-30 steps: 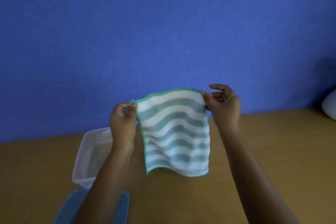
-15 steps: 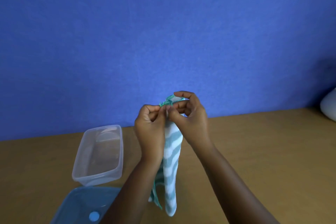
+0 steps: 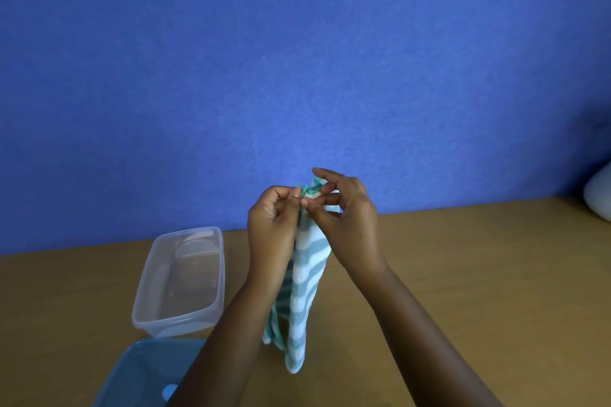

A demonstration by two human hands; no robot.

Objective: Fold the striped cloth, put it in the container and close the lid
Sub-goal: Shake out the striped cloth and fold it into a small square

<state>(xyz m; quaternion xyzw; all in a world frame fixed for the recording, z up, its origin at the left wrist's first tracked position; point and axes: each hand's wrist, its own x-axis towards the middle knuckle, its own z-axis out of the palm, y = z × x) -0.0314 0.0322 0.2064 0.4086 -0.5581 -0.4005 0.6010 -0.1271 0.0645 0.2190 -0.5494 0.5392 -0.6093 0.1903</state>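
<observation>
Striped cloth [image 3: 305,277] hangs doubled, top edges pinched by left hand [image 3: 274,225] and right hand [image 3: 347,218] above bare table [image 3: 463,274].

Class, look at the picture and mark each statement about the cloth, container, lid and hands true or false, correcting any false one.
1. Both hands pinch the top of the striped cloth. True: left hand, right hand.
2. The cloth lies inside the container. False: it hangs in the air beside it.
3. The blue lid is on the container. False: it lies on the table, in front of the open container.
4. The container stands to the left of the hands. True.
</observation>
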